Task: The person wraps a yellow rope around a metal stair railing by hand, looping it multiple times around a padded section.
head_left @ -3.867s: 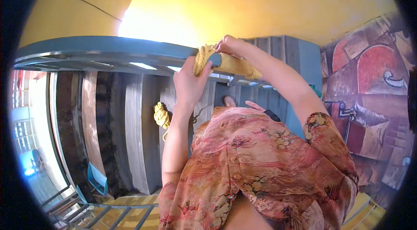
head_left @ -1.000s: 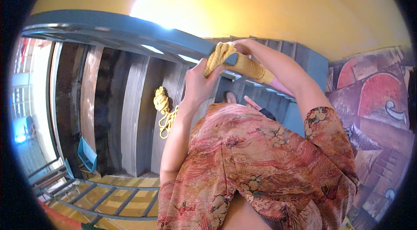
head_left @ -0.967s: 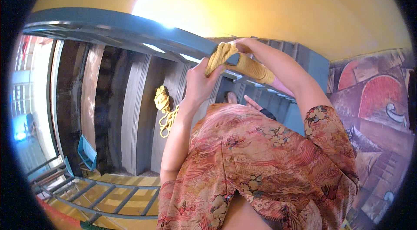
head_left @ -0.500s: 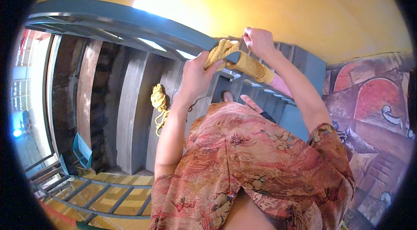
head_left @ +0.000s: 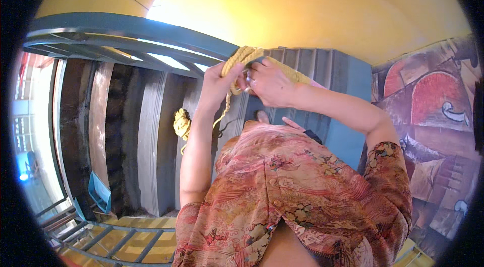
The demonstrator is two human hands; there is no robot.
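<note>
A yellow rope (head_left: 244,54) is looped in thick coils around the blue handrail (head_left: 166,32). Closed on those loops from the left side is my left hand (head_left: 216,85). My right hand (head_left: 272,84) is beside it, fingers curled in against the rope at the rail; what exactly is pinched between them is partly hidden. One strand hangs below my hands towards a knotted bundle of the same rope (head_left: 181,124), which lies on the stairs. Tightly wound rope (head_left: 290,71) covers the rail beyond my right hand, with a pink stretch after it.
Dark grey stair treads (head_left: 151,151) run down to the left, and more steps (head_left: 312,60) lie on the right. A blue railing with bars (head_left: 121,242) stands at lower left. A yellow wall (head_left: 312,5) rises ahead; a painted mural (head_left: 428,106) is at right.
My right hand has come down and left, from above the rail to beside my left hand. A rope strand now hangs visibly below my left hand. My left hand keeps its hold.
</note>
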